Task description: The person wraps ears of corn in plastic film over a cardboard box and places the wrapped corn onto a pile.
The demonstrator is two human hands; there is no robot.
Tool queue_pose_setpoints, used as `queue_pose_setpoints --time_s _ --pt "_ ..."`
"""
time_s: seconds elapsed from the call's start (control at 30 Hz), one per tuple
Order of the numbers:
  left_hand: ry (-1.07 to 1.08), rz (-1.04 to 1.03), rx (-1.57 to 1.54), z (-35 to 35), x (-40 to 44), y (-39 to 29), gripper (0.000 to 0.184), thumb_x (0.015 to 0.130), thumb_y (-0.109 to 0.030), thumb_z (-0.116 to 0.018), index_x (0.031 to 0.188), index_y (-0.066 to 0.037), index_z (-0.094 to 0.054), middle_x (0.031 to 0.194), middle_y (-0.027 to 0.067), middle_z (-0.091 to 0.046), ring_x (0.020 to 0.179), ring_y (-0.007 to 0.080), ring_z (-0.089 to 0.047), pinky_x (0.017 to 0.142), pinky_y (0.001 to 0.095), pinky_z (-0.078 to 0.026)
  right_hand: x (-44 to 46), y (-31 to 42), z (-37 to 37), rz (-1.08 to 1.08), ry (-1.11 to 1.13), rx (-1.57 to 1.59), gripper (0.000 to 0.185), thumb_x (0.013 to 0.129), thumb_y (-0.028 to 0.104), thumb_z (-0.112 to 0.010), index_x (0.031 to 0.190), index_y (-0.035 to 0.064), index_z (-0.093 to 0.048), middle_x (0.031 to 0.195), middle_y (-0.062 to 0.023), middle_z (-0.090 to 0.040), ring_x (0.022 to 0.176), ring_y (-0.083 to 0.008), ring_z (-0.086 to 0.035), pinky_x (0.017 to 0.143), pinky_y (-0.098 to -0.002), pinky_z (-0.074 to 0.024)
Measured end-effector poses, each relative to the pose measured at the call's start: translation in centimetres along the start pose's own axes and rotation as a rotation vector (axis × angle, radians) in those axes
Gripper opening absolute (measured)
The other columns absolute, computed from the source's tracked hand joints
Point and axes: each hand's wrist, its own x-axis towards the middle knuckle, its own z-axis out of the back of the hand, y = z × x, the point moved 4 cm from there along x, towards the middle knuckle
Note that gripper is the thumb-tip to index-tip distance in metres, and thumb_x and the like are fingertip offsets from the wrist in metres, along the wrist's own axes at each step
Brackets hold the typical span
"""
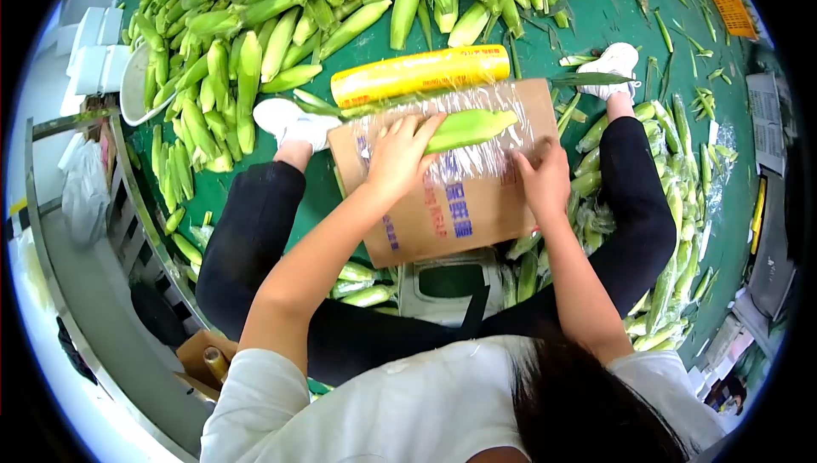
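Observation:
A green ear of corn in its husk lies on clear cling film spread over a printed cardboard box. My left hand is closed on the left end of the ear. At the right side of the box, my right hand has its fingers curled, the thumb pointing left at the edge of the film. Just beyond the box lies a yellow roll of cling film, with film running from it towards me.
A large heap of unwrapped corn covers the far green floor. Film-wrapped ears are piled at the right, beside and beyond my leg. A metal rack stands at the left, with a white basin by the heap.

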Motion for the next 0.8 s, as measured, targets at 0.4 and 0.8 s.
queue_pose_setpoints --time_s 0.4,0.8 --pt "-0.171 0.121 0.096 -4.1 -2.5 -0.7 0.072 0.079 -0.008 -0.075 0.143 -0.033 -0.053 0.134 0.0124 -0.053 0.127 0.0297 -0.05 0.104 0.0533 -0.039 -0.5 7.6 -3.2 0.671 0.238 0.602 0.019 0.088 0.013 -0.071 0.102 0.0029 -0.062 0.134 -0.012 -0.058 0.124 -0.0307 -0.055 0.105 -0.0433 -0.0424" --pt "-0.292 0.143 0.058 -2.7 -8.7 3.1 0.026 0.085 -0.023 -0.074 0.104 -0.008 -0.063 0.114 0.0062 -0.061 0.116 0.0299 -0.054 0.102 0.0472 -0.038 2.6 10.6 -5.3 1.121 0.286 0.06 0.061 0.083 0.044 -0.072 0.141 0.0283 -0.058 0.128 -0.006 -0.062 0.107 -0.031 -0.06 0.093 -0.0434 -0.0484"
